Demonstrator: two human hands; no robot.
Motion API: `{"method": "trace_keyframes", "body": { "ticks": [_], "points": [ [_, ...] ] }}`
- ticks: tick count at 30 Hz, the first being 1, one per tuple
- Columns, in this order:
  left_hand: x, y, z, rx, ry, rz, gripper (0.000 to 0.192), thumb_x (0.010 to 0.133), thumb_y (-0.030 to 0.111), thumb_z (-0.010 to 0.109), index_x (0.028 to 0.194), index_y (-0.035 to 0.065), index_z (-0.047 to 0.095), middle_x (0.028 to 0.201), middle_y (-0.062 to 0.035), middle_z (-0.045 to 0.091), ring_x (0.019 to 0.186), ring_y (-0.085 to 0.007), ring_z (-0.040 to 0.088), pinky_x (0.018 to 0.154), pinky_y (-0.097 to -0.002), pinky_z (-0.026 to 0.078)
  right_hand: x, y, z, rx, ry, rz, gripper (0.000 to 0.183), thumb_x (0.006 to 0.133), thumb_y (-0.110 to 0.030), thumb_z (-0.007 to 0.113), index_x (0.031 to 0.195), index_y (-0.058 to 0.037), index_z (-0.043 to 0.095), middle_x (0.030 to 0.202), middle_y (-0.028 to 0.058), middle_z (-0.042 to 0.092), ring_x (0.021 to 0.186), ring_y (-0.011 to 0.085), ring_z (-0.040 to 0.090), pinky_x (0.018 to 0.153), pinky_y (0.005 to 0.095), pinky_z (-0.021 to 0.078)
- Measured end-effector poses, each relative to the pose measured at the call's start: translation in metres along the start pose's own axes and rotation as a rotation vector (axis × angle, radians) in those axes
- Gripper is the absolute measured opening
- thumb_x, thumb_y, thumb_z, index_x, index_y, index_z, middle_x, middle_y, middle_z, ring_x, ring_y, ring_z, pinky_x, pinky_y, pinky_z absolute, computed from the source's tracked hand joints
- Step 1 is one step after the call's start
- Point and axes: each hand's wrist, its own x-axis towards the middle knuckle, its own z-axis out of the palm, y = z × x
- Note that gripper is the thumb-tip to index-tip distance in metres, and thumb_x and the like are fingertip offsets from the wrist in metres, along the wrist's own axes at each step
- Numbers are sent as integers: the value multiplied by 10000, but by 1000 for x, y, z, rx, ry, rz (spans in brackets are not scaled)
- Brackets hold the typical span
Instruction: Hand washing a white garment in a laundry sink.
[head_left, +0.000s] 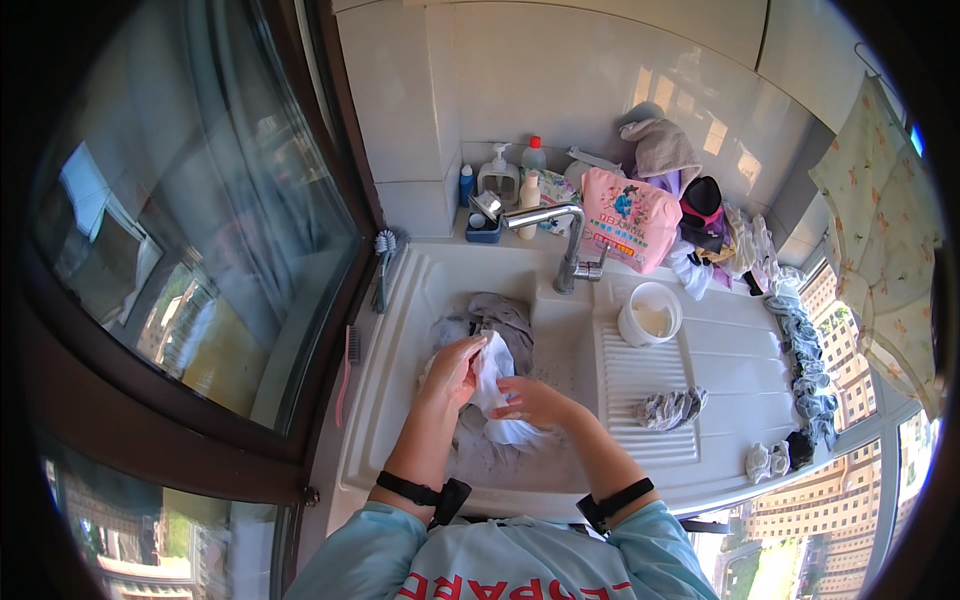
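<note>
Over the basin of a white laundry sink (562, 442), my left hand (454, 367) grips the upper end of a wet white cloth (493, 360). My right hand (529, 401) has its fingers on the lower right side of that cloth, and its far end hangs into the basin. Behind it, a grey-brown garment (506, 319) lies against the basin's far wall. Foamy, murky water covers the basin floor, partly hidden by my hands and forearms.
A chrome faucet (574, 247) rises behind the basin. On the ribbed washboard (645, 375) are a white plastic tub (651, 315) and a grey-white bunched cloth (671, 409). Rolled cloths (810, 367) line the right edge. A pink detergent bag (630, 217) leans behind; a pink-handled brush (348, 375) lies left.
</note>
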Motion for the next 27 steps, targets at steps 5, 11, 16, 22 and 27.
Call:
{"method": "trace_keyframes", "body": {
  "ticks": [5,11,16,22,27],
  "points": [
    [-11,4,24,278,-210,-76,184,785,137,630,939,45,589,835,-30,600,742,-112,551,684,-263,430,9,51,-12,75,155,-50,158,843,-68,542,986,-14,581,824,38,617,755,103,565,673,273,467],
    [2,-27,-1,899,-315,53,332,739,94,682,1034,-8,568,922,-74,623,843,-135,583,761,-276,455,5,63,-31,318,302,6,177,875,-79,484,988,13,584,821,30,602,701,88,556,623,242,480],
    [5,-22,-3,1355,-330,101,281,675,148,707,895,-4,619,842,-143,633,762,-207,613,688,-309,471,-2,51,-39,320,470,3,199,881,-135,481,958,17,584,816,26,592,735,86,545,660,229,449],
    [20,-21,-17,1974,-81,379,267,653,205,689,879,68,646,881,-176,615,842,-329,595,753,-388,472,11,37,-47,582,751,-22,255,877,-225,500,896,17,578,737,-5,535,672,75,465,610,225,385],
    [32,15,21,1292,-179,405,172,720,112,649,851,4,624,855,-102,601,767,-197,598,678,-301,473,16,75,-59,57,830,-149,427,764,-346,633,931,39,556,823,145,620,800,267,597,707,354,449]
  ]
}}
